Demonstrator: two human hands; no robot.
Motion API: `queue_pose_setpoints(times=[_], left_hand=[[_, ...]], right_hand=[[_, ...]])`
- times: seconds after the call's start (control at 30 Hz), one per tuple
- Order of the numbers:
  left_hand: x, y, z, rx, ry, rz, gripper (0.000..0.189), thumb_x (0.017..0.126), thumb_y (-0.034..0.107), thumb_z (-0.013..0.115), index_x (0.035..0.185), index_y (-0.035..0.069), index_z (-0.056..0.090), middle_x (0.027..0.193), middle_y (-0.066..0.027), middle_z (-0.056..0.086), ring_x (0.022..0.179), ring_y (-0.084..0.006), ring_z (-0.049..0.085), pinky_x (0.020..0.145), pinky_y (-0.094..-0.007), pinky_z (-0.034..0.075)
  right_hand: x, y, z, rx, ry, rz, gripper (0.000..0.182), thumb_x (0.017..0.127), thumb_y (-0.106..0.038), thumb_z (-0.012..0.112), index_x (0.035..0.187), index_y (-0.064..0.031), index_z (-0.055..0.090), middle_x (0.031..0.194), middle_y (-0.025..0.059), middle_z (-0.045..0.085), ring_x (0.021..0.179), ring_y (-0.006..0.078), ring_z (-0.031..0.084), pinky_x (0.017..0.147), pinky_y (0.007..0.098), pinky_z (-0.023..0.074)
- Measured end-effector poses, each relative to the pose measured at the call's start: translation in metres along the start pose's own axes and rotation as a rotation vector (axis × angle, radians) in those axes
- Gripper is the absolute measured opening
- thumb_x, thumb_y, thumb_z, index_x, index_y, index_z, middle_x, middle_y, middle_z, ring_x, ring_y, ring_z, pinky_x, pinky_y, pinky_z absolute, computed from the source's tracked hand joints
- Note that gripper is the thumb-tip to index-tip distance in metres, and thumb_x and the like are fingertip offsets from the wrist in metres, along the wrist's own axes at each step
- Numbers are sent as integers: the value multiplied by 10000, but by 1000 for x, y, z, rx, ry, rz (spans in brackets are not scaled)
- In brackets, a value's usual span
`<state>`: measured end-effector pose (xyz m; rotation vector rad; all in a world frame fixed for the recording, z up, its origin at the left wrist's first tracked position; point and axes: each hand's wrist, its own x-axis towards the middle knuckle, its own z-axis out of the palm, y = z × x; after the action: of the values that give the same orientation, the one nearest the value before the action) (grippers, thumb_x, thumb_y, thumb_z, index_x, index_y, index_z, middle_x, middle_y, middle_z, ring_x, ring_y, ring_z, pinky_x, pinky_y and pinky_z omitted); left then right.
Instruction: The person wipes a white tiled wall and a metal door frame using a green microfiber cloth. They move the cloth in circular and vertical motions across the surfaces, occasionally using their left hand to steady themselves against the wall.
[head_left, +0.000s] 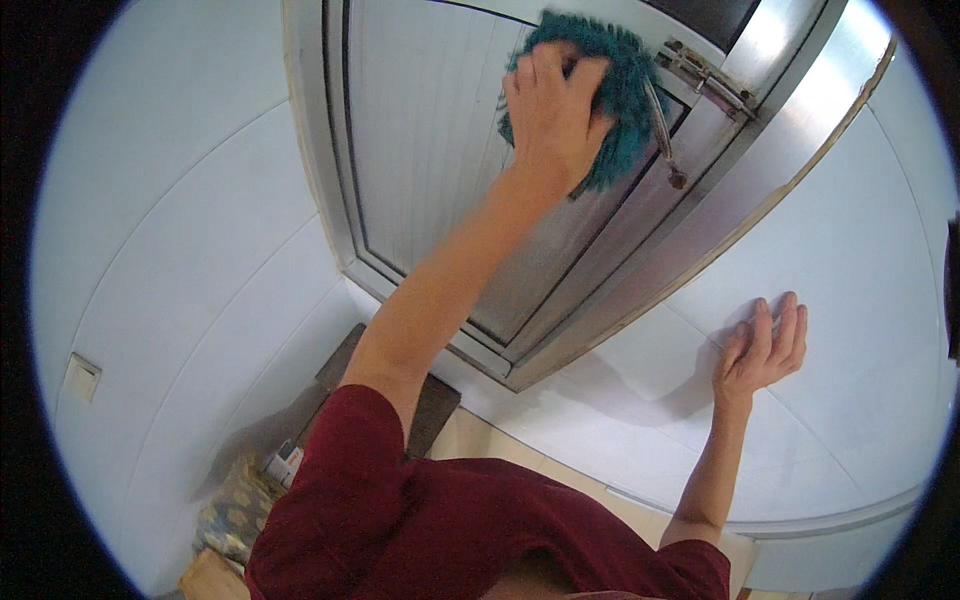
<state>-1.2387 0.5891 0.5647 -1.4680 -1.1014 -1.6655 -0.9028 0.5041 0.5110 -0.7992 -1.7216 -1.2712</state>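
Note:
My left hand (555, 112) grips a teal, shaggy cleaning pad or duster head (619, 97) against the upper part of a metal-framed door (442, 142). The pad partly hides the door's panel and the lever handle (660, 124) beside it. Just right of the pad, a slide bolt (709, 79) is fixed to the door frame side. My right hand (765, 345) is raised at the white wall panel (847, 262) on the right, fingers somewhat spread and holding nothing; its fingertips seem to rest on the wall.
White tiled walls flank the door on both sides. A wall switch plate (84, 377) is at the left. A dark mat or board (439, 409) lies by the door's foot. Low at left are a patterned bag (236, 510), a small white box (285, 463) and a brown cardboard-like item (214, 577).

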Motion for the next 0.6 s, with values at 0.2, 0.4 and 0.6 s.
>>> queue_pose_setpoints(times=[0.2, 0.4, 0.6], left_hand=[[-72, 7, -6, -40, -313, 76, 361, 685, 170, 792, 1016, 131, 654, 979, -114, 502, 967, -310, 470, 814, -462, 336], [-142, -17, -22, -58, -419, 16, 275, 740, 40, 652, 1007, 102, 631, 887, -122, 485, 878, -321, 481, 774, -447, 336], [-37, 44, 8, -559, -36, -236, 417, 747, 43, 706, 1122, 44, 522, 1017, -159, 490, 919, -357, 491, 821, -440, 363]], right_hand=[[-2, 0, -2, -2, -10, 6, 320, 962, -173, 550, 1269, -132, 630, 1434, 139, 520, 1360, 312, 413, 1070, 404, 300], [-1, 2, -2, -7, -26, 5, 328, 957, -161, 549, 1274, -138, 628, 1437, 133, 518, 1370, 305, 401, 1074, 403, 291], [0, -1, -1, -11, -28, 7, 332, 949, -158, 562, 1275, -143, 627, 1449, 132, 507, 1378, 303, 392, 1077, 400, 278]])
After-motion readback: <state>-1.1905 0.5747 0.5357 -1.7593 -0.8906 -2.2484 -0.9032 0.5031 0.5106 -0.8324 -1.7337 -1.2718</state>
